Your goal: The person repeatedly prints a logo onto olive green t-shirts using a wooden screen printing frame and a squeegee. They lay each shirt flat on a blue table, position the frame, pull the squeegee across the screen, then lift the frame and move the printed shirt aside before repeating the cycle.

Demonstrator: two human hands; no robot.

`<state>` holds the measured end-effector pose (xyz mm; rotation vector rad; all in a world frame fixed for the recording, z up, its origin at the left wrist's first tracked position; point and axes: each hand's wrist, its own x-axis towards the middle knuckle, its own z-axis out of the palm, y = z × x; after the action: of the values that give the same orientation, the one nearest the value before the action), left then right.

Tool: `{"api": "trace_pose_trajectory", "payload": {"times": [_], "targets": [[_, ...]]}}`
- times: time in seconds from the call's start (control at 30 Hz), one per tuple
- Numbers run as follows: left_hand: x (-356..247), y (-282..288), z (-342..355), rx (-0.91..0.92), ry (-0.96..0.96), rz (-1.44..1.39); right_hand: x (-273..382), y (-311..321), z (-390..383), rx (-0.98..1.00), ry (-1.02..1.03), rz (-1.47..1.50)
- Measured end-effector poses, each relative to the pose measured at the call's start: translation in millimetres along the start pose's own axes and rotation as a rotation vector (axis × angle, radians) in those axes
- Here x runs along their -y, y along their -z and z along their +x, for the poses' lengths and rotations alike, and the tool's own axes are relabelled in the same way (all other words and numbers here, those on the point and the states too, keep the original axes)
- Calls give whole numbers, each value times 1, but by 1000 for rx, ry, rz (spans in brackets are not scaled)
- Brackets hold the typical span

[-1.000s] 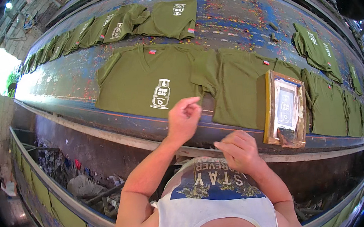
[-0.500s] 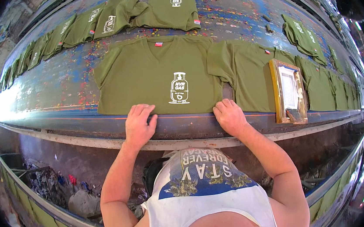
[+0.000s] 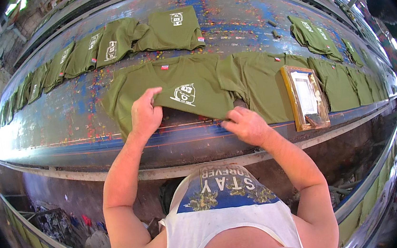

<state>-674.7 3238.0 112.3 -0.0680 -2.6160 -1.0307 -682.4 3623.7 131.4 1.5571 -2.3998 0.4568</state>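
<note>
An olive-green T-shirt (image 3: 193, 72) with a white gas-cylinder print lies in front of me on the long table. My left hand (image 3: 147, 113) pinches its lower hem and lifts it, so the shirt's lower part rises and bends the print. Near the shirt's lower right corner, my right hand (image 3: 246, 125) has its fingers closed on the hem. Dark tabletop shows beneath the raised edge. The shirt's neck end, with a small red label, still lies flat. Fingertips of both hands are partly hidden by the cloth and knuckles.
A wooden-framed printing screen (image 3: 306, 95) rests on the plain green shirts to the right, a dark tool at its near end. Folded printed shirts (image 3: 172, 28) line the far left; more folded shirts (image 3: 315, 38) lie far right. The paint-spotted table (image 3: 66, 141) ends at a metal rail.
My left hand has moved away from me, raising the shirt's hem off the table and folding the printed part. My right hand stays near the corner. The view has shifted slightly.
</note>
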Motion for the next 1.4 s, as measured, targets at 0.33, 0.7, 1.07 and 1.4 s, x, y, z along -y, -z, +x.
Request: {"api": "trace_pose_trajectory", "payload": {"times": [0.33, 0.7, 1.07, 1.4], "targets": [[-99, 3, 82, -156, 213, -971, 57, -26, 57, -193, -324, 156], [-131, 46, 122, -331, 202, -1089, 57, 13, 95, -470, -217, 86], [-199, 146, 184, -188, -64, -622, -29, 239, 105, -684, -72, -136], [-226, 52, 282, 5, 72, -479, -206, 304, 113, -239, -371, -288]]}}
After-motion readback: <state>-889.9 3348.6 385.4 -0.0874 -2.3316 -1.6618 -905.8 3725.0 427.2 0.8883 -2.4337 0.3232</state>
